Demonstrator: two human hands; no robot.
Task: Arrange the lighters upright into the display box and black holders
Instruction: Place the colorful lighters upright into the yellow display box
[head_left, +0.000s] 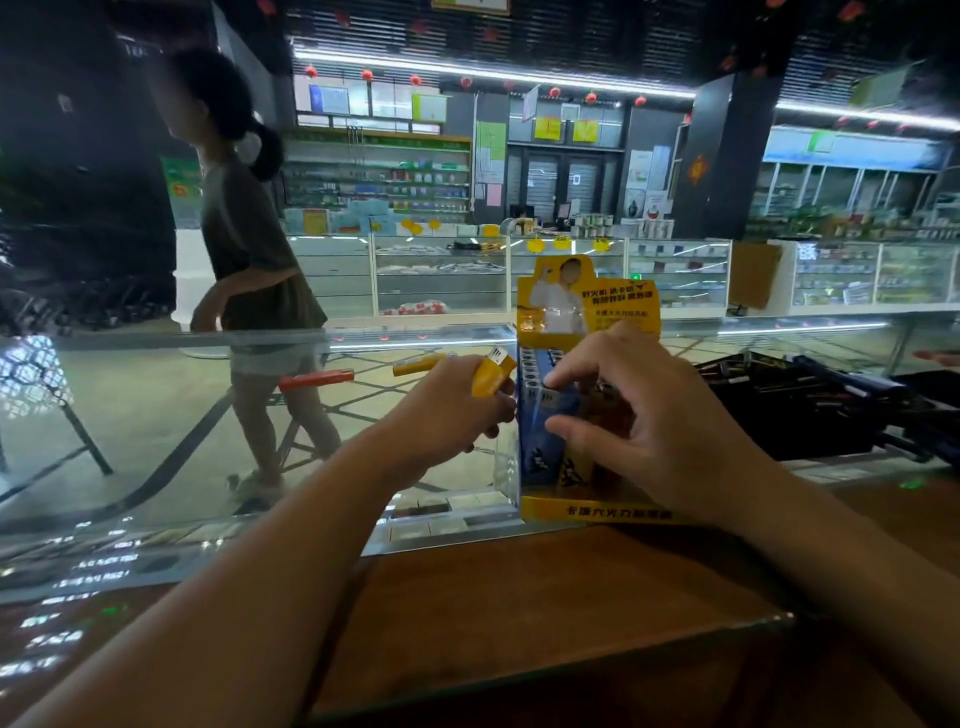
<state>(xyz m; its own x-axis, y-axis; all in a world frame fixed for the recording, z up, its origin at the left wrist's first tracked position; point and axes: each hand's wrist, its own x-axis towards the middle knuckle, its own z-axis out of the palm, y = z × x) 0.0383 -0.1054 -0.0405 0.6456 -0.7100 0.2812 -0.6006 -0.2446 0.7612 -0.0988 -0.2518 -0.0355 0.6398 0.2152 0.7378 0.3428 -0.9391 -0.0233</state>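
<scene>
A yellow display box (589, 512) with a tall printed back card stands on the glass counter, holding several upright blue lighters (540, 457). My left hand (452, 410) grips a yellow lighter (491, 375) just left of the box's top. My right hand (649, 415) reaches into the box, index finger and thumb pinching the top of a blue lighter (556, 397) in the front row. Black holders (795, 410) sit to the right of the box, partly behind my right hand.
A yellow lighter (421, 364) and a red lighter (317, 379) lie on the glass counter (156, 467) to the left. A wooden ledge (519, 623) runs along the near side. Beyond the counter a person (249, 270) walks past shop shelves.
</scene>
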